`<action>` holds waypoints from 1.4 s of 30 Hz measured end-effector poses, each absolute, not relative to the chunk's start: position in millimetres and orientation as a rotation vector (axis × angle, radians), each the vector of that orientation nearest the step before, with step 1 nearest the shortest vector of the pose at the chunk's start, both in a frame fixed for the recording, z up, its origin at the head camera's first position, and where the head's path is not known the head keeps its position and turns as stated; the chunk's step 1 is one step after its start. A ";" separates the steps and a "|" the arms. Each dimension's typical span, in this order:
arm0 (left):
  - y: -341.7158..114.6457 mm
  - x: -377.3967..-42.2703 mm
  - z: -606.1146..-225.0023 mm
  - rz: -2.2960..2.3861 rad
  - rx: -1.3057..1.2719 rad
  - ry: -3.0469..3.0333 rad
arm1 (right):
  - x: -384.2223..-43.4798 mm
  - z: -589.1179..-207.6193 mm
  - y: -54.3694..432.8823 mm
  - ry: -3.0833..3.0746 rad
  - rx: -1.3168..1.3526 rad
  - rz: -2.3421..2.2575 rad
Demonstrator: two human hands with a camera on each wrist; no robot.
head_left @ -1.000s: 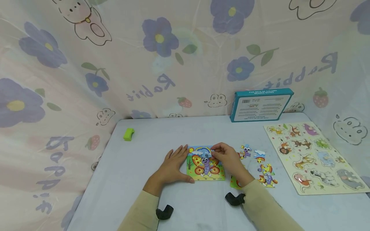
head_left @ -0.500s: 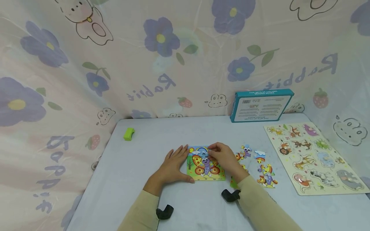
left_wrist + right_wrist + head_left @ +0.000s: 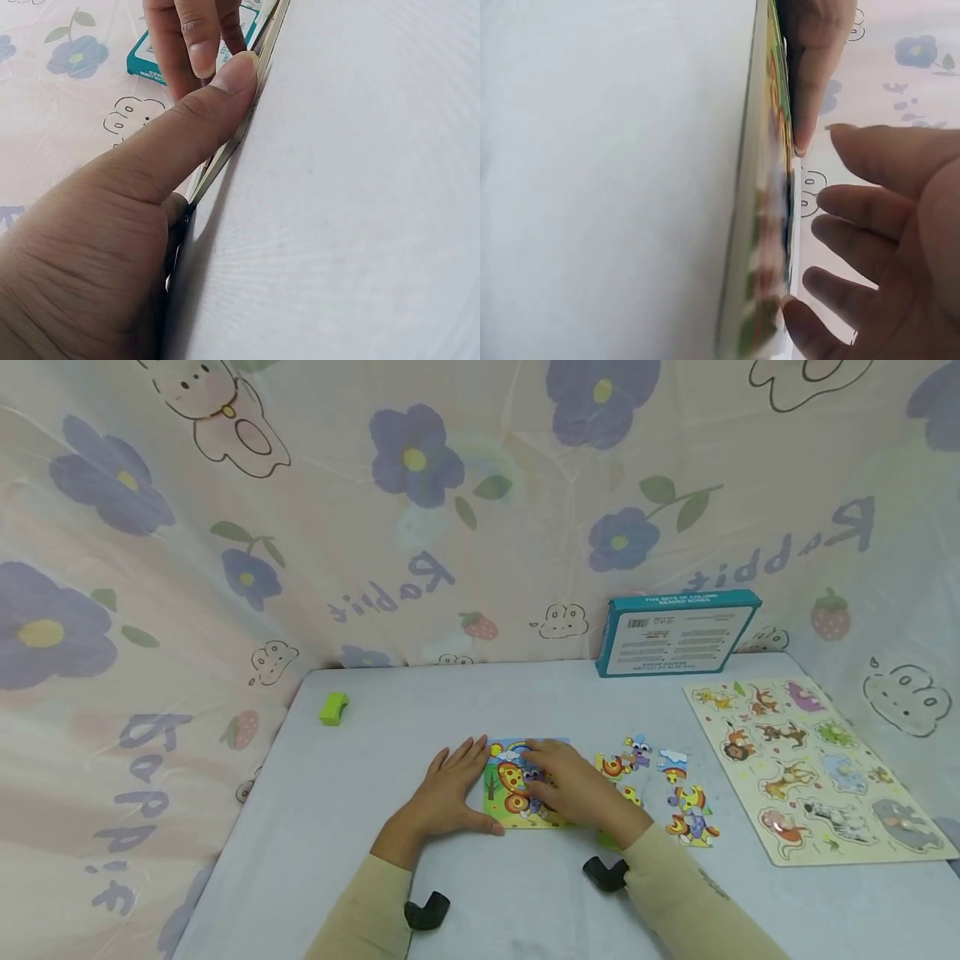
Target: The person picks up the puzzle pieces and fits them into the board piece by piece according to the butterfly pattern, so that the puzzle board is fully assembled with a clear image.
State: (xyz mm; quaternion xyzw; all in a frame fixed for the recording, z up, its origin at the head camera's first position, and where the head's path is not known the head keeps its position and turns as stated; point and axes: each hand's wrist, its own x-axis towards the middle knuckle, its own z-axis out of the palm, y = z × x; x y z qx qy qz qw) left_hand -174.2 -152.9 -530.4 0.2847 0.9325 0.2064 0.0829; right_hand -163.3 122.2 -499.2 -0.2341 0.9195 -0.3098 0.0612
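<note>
A small square jigsaw board (image 3: 497, 812) with a butterfly and rainbow picture lies flat on the white table. My left hand (image 3: 446, 793) rests along its left side, fingers straight and spread, thumb at the lower edge; the left wrist view shows that thumb (image 3: 187, 139) against the board's edge. Over the board's right half is my right hand (image 3: 585, 783), hiding part of the picture. In the right wrist view the right hand's fingers (image 3: 862, 206) are spread and pinch nothing. Loose jigsaw pieces (image 3: 693, 818) lie to the right, some partly behind the right forearm.
Farther right lies a large wooden animal puzzle board (image 3: 783, 793). A teal box (image 3: 678, 635) stands at the table's back edge, against the patterned curtain. At the back left sits a green arched block (image 3: 333, 709).
My right hand pinched at the board's upper right, shifted left, and now lies spread lower over the picture. More loose pieces show beside it. The left hand has stayed in place.
</note>
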 end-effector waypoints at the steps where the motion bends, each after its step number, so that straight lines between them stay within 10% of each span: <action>1: -153.1 -174.1 -530.2 0.615 0.854 2.784 | -162.6 -499.3 120.2 2.778 -0.745 -0.872; 13: -153.5 -174.6 -531.4 0.607 0.861 2.784 | -162.9 -502.1 112.1 2.762 -0.772 -0.636; 42: -151.7 -173.7 -531.0 0.643 0.831 2.784 | -151.2 -491.9 214.4 2.460 -0.244 -1.885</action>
